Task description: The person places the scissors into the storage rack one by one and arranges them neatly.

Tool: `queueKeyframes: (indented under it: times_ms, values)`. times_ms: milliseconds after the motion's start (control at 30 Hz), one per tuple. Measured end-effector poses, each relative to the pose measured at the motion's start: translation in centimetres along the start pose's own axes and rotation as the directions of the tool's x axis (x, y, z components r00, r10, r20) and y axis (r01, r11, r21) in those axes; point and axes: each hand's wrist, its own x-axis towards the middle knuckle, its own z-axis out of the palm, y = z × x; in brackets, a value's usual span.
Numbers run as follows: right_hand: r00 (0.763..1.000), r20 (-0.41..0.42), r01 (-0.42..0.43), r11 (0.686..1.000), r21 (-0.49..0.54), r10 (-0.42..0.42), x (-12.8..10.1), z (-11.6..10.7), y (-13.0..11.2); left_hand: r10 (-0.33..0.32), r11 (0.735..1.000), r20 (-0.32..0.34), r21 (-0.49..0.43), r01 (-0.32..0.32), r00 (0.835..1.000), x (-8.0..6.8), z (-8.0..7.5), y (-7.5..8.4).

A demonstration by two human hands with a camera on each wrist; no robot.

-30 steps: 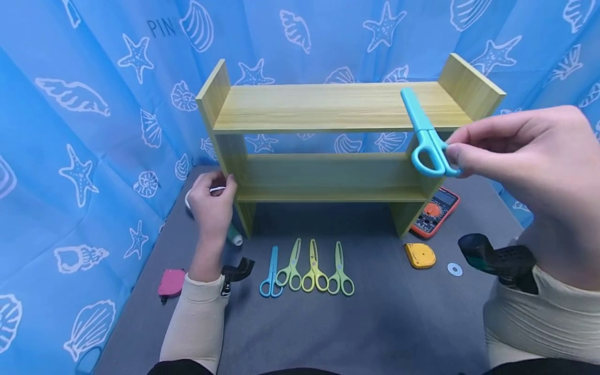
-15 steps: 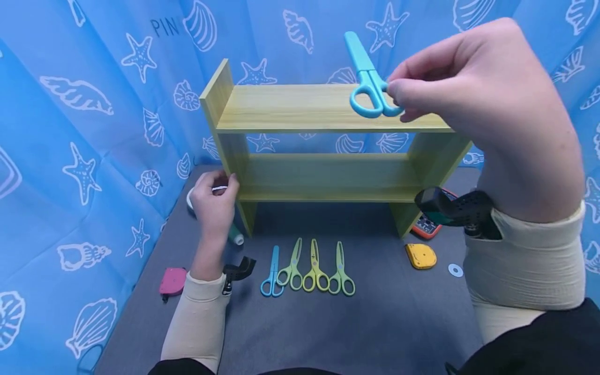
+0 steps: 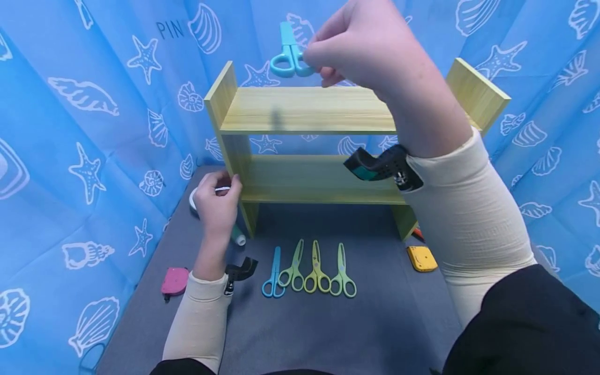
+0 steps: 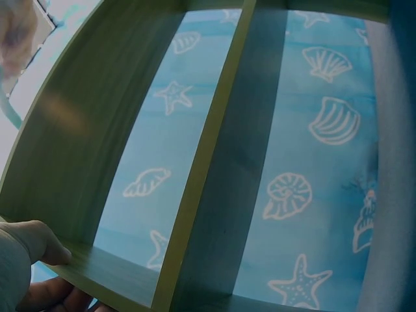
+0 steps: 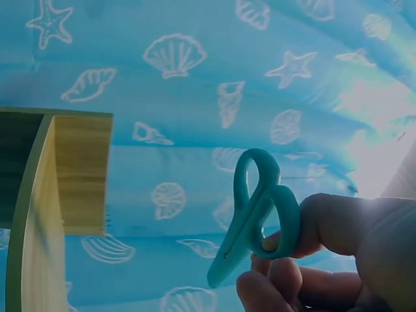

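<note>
Right hand (image 3: 358, 44) and turquoise scissors (image 3: 289, 42) now farther to the left

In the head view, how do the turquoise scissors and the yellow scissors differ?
The turquoise scissors are held up in the right hand, while the yellow scissors lie on the table. The turquoise scissors are one blue-green colour; the yellow scissors are yellow. The turquoise scissors' blade end looks solid, whereas the yellow scissors' shows a long slot. Both have two finger loops.
</note>
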Motion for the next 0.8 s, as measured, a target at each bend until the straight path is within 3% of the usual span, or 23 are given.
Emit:
queueKeyframes:
  times_ms: [167, 433, 633, 800]
  values:
    - [0.997, 0.052, -0.058, 0.998, -0.002, 0.058, 2.2, 2.1, -1.1, 0.000, 1.000, -0.010, 0.004, 0.000, 1.000, 0.0, 0.4, -2.0]
    - [0.985, 0.157, -0.066, 0.996, -0.061, 0.075, 4.6, 6.2, -0.6, -0.016, 1.000, -0.002, -0.002, 0.016, 1.000, 0.0, -0.1, 0.2]
    - [0.975, 0.186, -0.081, 0.974, -0.212, 0.121, 5.9, 9.2, 0.3, -0.020, 1.000, 0.004, -0.009, 0.020, 1.000, 0.1, 0.2, -1.7]
    - [0.975, 0.196, -0.039, 0.946, -0.322, 0.107, 6.3, 11.1, 0.4, -0.009, 1.000, -0.002, -0.006, 0.009, 1.000, 0.2, 0.3, -3.3]
